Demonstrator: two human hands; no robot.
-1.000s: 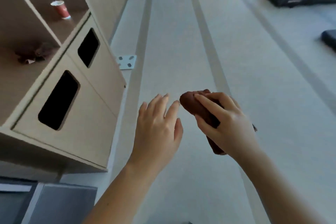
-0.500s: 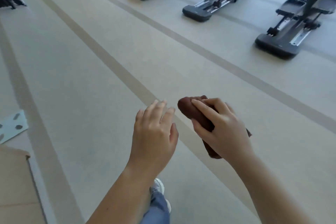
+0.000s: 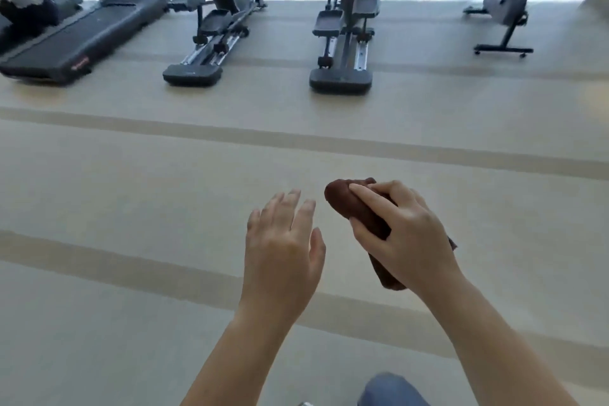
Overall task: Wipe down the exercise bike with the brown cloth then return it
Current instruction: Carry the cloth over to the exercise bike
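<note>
My right hand [image 3: 403, 236] grips a rolled-up brown cloth [image 3: 342, 199] in front of me, above the floor. Its ends stick out past my fingers and below my palm. My left hand [image 3: 281, 249] hovers beside it, palm down, fingers straight, holding nothing. The grey exercise bike [image 3: 504, 0] stands at the far right by the windows, well beyond both hands. Its seat and handlebars are cut off by the top edge.
Two elliptical trainers [image 3: 217, 26] [image 3: 346, 30] stand along the window wall. A treadmill [image 3: 82, 33] is at the far left. Beige floor with darker stripes [image 3: 296, 138] lies between me and the machines. My knee in blue jeans [image 3: 390, 391] shows at the bottom.
The view has swung right, from the wooden cabinet to the row of machines and the bike. Both hands keep the same pose, the right still gripping the cloth.
</note>
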